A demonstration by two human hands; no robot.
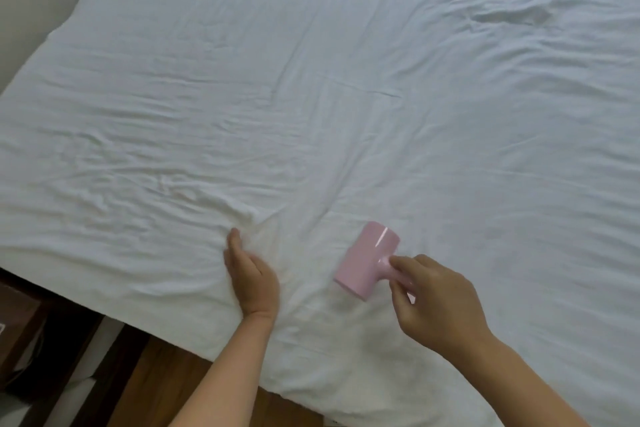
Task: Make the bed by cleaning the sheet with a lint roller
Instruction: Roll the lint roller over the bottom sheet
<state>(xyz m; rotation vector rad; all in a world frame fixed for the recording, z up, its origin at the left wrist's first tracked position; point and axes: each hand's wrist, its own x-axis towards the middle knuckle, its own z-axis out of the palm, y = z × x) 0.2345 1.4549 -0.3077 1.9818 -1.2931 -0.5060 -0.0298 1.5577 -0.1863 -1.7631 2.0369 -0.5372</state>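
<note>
Lint roller on sheet — left hand leftward, probably resting flat.

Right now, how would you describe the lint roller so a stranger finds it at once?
Look at the white sheet covering the bed, near its front edge. The lint roller lies there, its short handle pinched by the right hand. It is the only pink thing.

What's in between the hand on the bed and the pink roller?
Only wrinkled white sheet, as the head view shows. The left hand rests on it, and the right hand grips the pink roller.
</note>
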